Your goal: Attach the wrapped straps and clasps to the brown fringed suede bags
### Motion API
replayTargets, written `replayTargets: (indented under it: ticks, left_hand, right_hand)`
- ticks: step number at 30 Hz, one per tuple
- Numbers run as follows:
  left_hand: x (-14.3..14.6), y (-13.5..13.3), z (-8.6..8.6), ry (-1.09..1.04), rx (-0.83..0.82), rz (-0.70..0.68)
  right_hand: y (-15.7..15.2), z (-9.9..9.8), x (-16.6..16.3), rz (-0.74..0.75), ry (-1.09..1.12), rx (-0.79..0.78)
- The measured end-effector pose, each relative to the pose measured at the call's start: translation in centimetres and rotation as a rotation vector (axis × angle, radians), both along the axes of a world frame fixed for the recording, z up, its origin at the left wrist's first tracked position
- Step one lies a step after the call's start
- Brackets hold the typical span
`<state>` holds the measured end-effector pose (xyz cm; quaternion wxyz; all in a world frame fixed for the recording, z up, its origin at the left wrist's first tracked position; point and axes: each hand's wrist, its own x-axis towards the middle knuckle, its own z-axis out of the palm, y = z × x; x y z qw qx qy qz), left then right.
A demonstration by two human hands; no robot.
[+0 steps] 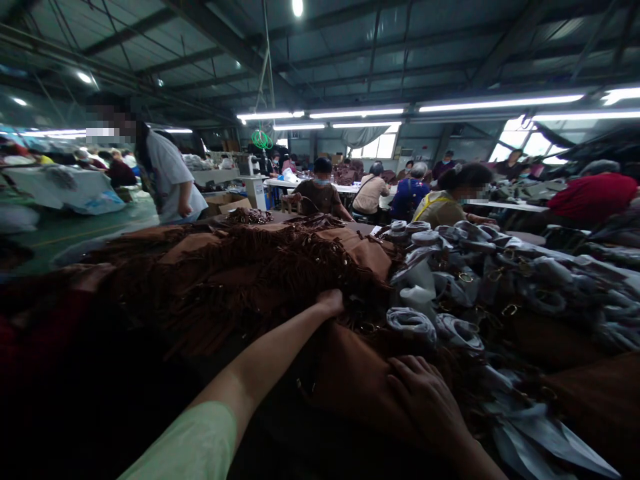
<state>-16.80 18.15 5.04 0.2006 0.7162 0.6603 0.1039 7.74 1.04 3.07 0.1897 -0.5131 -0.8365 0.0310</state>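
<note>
1. Head view: a smooth brown panel (353,377) lay low and just right of the middle, in front of the wearer, with both of the wearer's hands at it.
2. At the panel's far edge was the left hand (331,303), its arm coming from a pale green sleeve (183,443). The fingers looked curled in, but their tips were hidden, so I could not tell whether they gripped anything.
3. On the panel's right side, the right hand (427,393) lay back upward, fingers extended and a little apart, resting on the surface; no grasp showed.
4. Good handling, I judged, called for light, even pressure from that flat hand, so that the panel neither creased nor slid, while the far edge was kept free of loose strands.
5. Beyond the panel and to its left spread a heap of fringed brown pieces (240,273); tangling looked the chief risk there.
6. Right of the panel lay white-wrapped rolls (411,325), near enough to the right hand that a wide sweep might have knocked them.
7. Well left of the panel, a co-worker's hand (93,275) touched the heap.
8. Far beyond the panel, a person in a brown top (320,197) sat facing the wearer.
</note>
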Motion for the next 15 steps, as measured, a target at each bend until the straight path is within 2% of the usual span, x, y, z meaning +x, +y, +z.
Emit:
replayTargets:
  ticks: [4, 9, 12, 15]
  left_hand:
    - [-1.0, 1.7, 1.2, -0.14, -0.024, -0.084]
    - [-1.8, 2.7, 2.9, -0.189, 0.049, -0.088]
    - [-0.9, 1.8, 2.2, -0.137, 0.079, -0.108]
    - [1.4, 0.7, 0.7, -0.083, 0.09, -0.16]
  right_hand:
    - [-0.1, -0.1, 0.1, -0.01, 0.001, 0.017]
    - [0.1, -0.4, 0.1, -0.007, 0.008, 0.044]
    - [0.0, -0.5, 0.1, -0.009, 0.008, 0.065]
    - [-0.1, -0.5, 0.1, -0.016, 0.008, 0.064]
